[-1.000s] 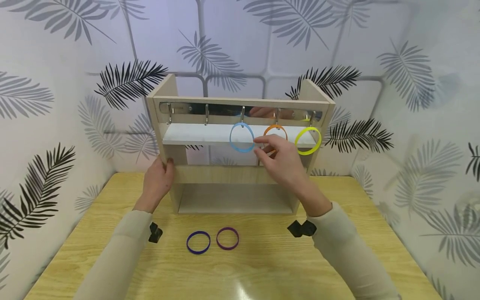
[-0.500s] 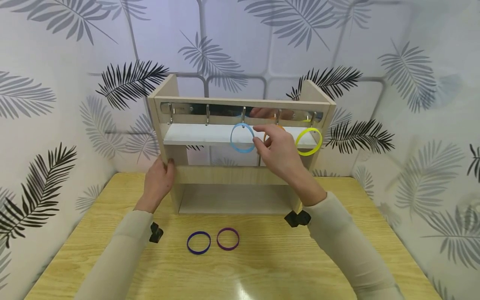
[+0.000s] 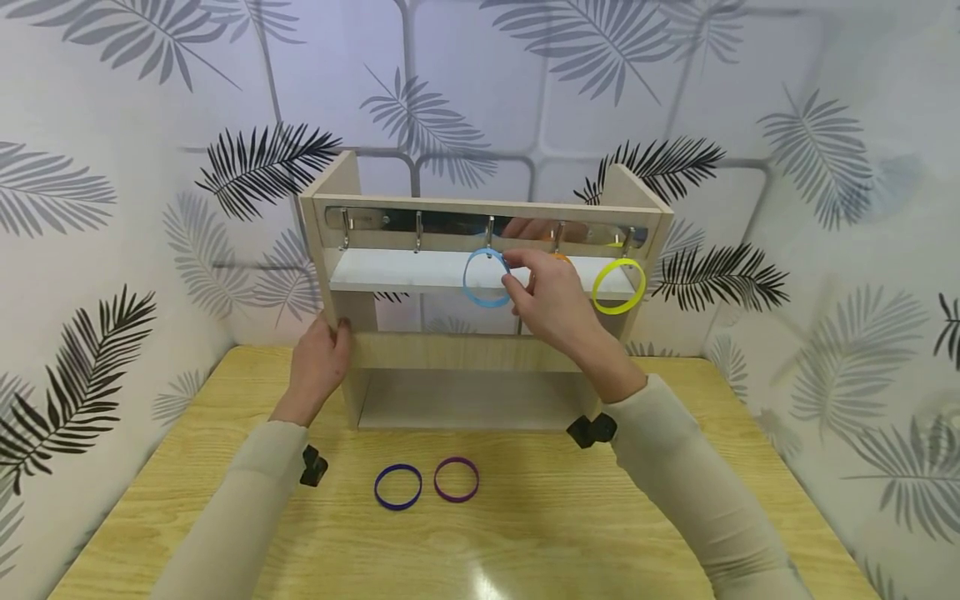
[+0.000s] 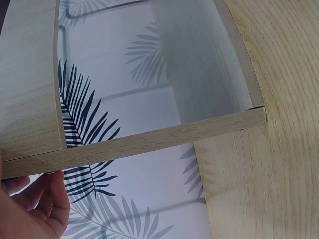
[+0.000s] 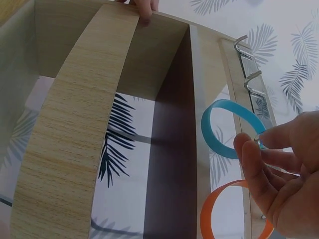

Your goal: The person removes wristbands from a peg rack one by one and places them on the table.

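In the head view my left hand (image 3: 321,360) grips the left side panel of a small wooden shelf unit (image 3: 465,350), with the thumb in front. My right hand (image 3: 551,298) pinches the right edge of a light blue silicone wristband (image 3: 467,287) at the middle hook (image 3: 491,229). Seen from the right wrist, the fingertips meet on that blue band (image 5: 219,144) beside the hook's tip. An orange wristband (image 5: 207,214) hangs from the neighbouring hook, largely behind my right hand in the head view. On the rightmost hook hangs a yellow wristband (image 3: 642,287).
Two hooks to the left, including the leftmost hook (image 3: 345,229), hold nothing. A dark blue wristband (image 3: 377,492) and a purple wristband (image 3: 476,481) lie on the wooden table (image 3: 525,533) in front of the unit. Leaf-patterned wall covering (image 3: 465,75) rises behind.
My right hand has moved slightly up and left, its fingertips shifting higher along the light blue wristband's right edge. The left hand keeps its grip on the panel.
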Available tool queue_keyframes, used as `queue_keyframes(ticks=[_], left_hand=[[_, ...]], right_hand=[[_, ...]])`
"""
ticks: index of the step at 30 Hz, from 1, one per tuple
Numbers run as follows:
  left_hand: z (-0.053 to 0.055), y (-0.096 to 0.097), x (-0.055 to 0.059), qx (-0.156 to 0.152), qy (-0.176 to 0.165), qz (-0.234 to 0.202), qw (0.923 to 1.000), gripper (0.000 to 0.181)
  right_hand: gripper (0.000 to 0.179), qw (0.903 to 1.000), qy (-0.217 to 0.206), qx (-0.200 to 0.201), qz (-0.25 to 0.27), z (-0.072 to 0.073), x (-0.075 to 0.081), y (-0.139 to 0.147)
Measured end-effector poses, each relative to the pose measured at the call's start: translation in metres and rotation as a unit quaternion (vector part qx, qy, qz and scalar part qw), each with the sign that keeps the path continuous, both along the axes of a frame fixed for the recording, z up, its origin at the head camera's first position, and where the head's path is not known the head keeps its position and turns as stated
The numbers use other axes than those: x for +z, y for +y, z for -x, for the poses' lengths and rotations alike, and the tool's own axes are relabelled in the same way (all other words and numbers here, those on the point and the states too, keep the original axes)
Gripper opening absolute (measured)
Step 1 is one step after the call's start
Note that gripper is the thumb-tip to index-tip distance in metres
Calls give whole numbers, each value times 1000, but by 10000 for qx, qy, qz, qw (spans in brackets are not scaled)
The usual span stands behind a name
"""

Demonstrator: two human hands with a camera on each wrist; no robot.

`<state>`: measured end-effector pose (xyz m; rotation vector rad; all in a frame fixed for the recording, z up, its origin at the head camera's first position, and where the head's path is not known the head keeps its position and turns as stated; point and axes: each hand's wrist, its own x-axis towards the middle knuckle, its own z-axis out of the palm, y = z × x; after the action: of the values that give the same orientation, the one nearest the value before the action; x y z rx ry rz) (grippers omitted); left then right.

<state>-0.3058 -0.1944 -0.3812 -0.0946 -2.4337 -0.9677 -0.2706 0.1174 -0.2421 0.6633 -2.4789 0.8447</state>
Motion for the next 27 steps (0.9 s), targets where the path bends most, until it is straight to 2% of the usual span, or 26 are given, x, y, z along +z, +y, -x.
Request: queue_keyframes(ticks=[9,20,27], left_hand=[[0,0,1,-49,-29,-7,10000,49],[-2,0,2,-59,-121,-35,9999,51],[0,-1,1,-33,-29,-6,10000,50]], right_hand=[[35,9993,-359,-76,-1,4,-3,1],[40,9983,-569,-85,99,7,-3,0],[35,9991,-426,-17,77,5,-3,0]])
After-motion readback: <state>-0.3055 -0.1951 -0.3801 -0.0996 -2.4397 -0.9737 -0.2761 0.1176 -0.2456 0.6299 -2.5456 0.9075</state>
